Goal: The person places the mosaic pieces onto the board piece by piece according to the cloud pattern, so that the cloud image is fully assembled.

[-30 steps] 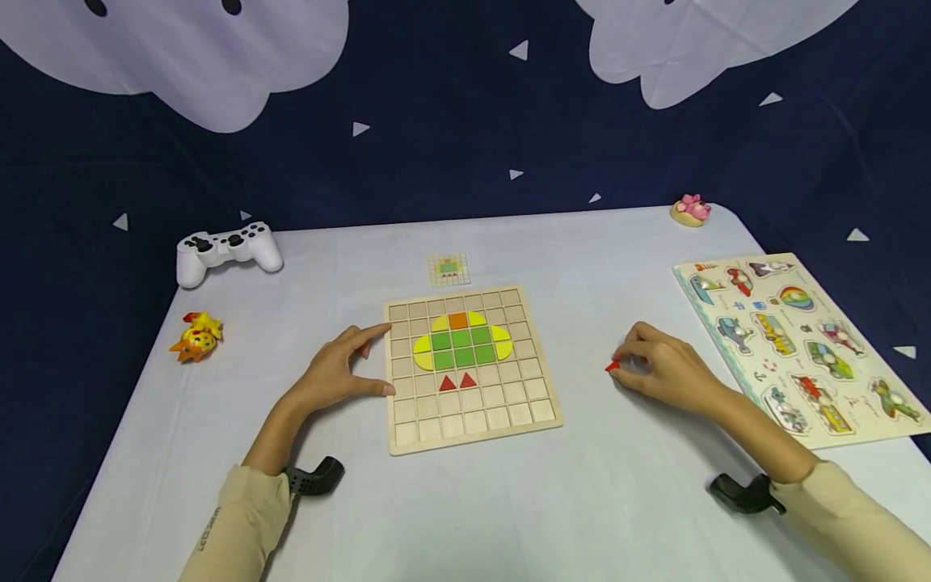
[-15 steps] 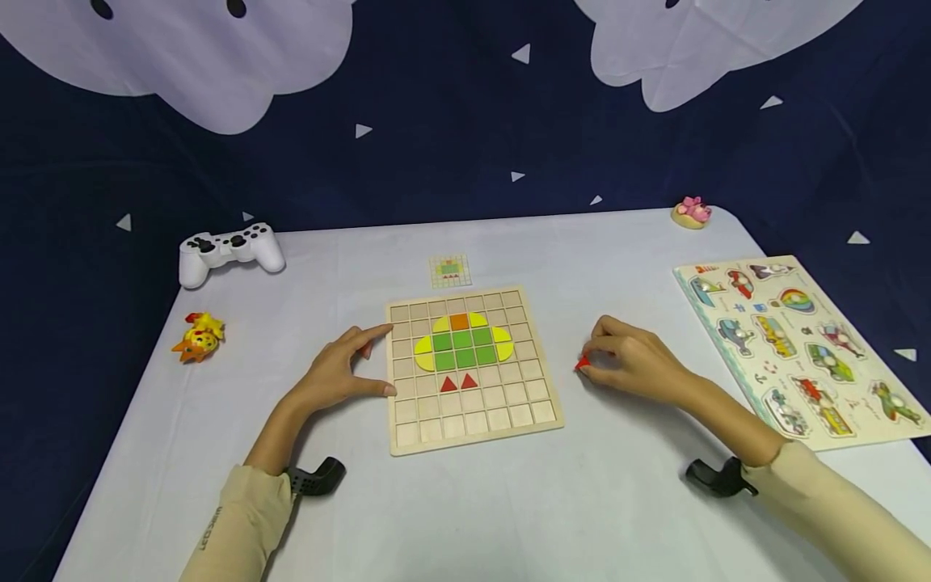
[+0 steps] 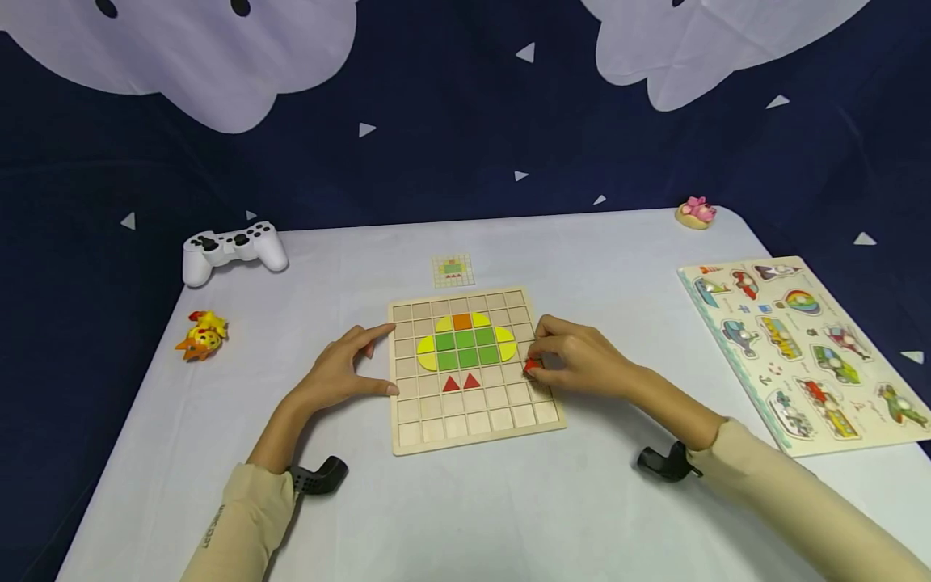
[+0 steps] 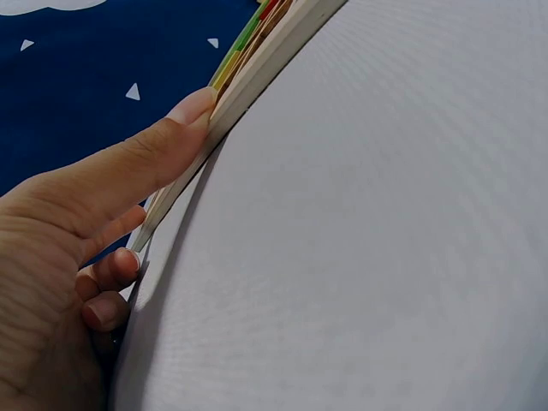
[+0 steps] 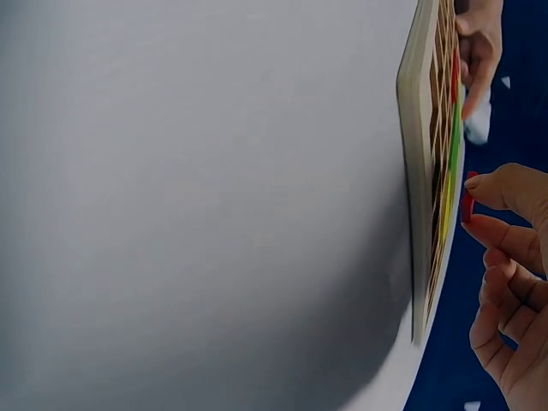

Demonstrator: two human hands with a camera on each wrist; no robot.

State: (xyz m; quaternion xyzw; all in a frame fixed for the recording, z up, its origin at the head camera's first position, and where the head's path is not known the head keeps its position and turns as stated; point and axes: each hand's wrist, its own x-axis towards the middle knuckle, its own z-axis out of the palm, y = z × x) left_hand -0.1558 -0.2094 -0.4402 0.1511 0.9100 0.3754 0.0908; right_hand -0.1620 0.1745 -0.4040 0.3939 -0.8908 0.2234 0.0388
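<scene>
Pinching a small red piece [image 3: 532,365] between thumb and fingertips, the right hand [image 3: 578,362] holds it over the right-hand columns of the wooden grid board [image 3: 474,424]. Inside the grid's cells sit an orange square [image 3: 461,322], a block of green squares [image 3: 466,348] flanked by yellow curved pieces [image 3: 426,353], and two red triangles [image 3: 461,382] below them. The left hand [image 3: 340,373], fingers straight and apart, presses thumb and forefinger against the board's left edge. Both rest on a white table [image 3: 465,501].
</scene>
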